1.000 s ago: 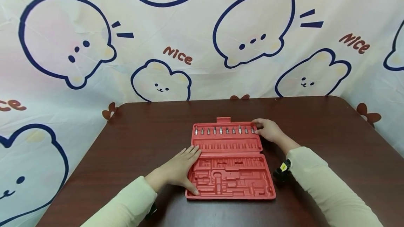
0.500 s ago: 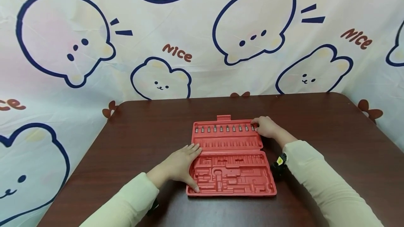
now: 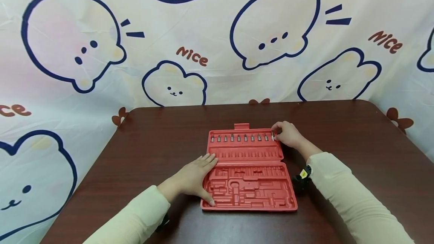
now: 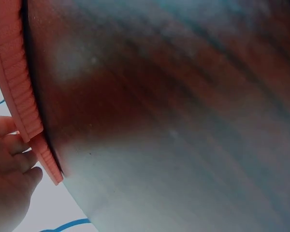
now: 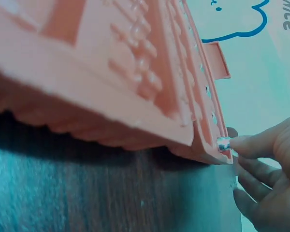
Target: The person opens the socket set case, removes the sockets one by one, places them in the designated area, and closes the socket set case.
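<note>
The red tool case (image 3: 249,168) lay open on the desk (image 3: 152,142), a row of bits (image 3: 241,138) standing in its far half. The right hand (image 3: 286,134) pinched the rightmost bit (image 3: 272,136), which had risen slightly from its slot compared with half a second earlier, so it seemed to be coming free. The left hand (image 3: 194,180), fingers spread flat, pressed the case's left edge, unchanged, steadying it.

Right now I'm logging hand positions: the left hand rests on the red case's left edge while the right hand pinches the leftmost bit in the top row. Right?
Not quite. The right hand pinches the rightmost bit, as the head view shows. The left hand does rest on the red case at its left edge.
</note>
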### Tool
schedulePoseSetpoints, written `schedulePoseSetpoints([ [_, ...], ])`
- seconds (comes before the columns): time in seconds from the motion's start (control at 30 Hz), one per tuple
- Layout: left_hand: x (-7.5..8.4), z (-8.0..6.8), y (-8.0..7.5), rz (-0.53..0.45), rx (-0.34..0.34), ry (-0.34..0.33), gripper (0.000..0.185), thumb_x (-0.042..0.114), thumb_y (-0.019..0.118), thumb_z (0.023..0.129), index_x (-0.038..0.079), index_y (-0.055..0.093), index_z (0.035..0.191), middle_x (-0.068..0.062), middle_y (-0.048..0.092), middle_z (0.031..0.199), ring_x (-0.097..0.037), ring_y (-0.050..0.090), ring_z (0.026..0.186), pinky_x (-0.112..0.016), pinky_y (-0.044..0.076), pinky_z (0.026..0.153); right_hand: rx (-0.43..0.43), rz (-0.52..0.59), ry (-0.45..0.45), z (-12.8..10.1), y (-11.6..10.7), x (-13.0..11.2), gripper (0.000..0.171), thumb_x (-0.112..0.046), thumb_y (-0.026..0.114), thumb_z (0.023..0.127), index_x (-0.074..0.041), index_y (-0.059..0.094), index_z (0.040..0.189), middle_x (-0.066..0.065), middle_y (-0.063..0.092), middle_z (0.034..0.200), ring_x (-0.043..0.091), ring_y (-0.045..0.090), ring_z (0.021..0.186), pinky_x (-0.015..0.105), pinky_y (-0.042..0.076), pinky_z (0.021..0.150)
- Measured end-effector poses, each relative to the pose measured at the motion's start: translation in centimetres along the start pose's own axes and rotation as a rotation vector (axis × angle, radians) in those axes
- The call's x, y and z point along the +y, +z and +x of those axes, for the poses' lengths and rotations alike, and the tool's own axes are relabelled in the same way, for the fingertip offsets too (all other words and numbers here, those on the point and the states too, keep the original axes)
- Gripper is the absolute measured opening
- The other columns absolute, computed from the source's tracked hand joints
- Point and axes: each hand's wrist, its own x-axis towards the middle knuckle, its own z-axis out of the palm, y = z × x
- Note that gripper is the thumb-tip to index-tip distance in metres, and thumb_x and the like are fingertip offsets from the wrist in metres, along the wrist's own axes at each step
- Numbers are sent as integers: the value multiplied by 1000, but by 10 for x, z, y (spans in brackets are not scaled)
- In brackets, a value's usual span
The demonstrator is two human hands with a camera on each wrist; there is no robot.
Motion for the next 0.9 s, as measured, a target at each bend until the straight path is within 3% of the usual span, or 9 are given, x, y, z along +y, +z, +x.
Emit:
schedulePoseSetpoints([
  [0.17, -1, -1, -1, 0, 2, 0, 118, 73, 60, 48, 2, 24, 136, -13, 19, 140, -25, 12, 128, -35, 15, 101, 2, 150, 27, -1, 1, 1, 17, 0, 52, 83, 2, 52, 100, 15, 51, 90, 25, 46, 78, 30, 41, 65],
  [0.63, 1, 1, 1, -3, -11, -11, 119, 74, 59, 48, 3, 22, 137, -13, 18, 141, -25, 12, 128, -36, 16, 100, 63, 146, 40, -3, 6, 6, 11, -5, 51, 87, 0, 56, 94, 15, 53, 94, 24, 47, 78, 30, 40, 65],
  [0.9, 2, 0, 0, -2, -18, -16, 119, 73, 60, 48, 4, 22, 137, -12, 17, 141, -25, 11, 128, -35, 15, 101, 157, 385, 55, -10, 1, 9, 17, -8, 49, 88, 5, 53, 100, 19, 55, 94, 27, 52, 84, 37, 45, 74],
])
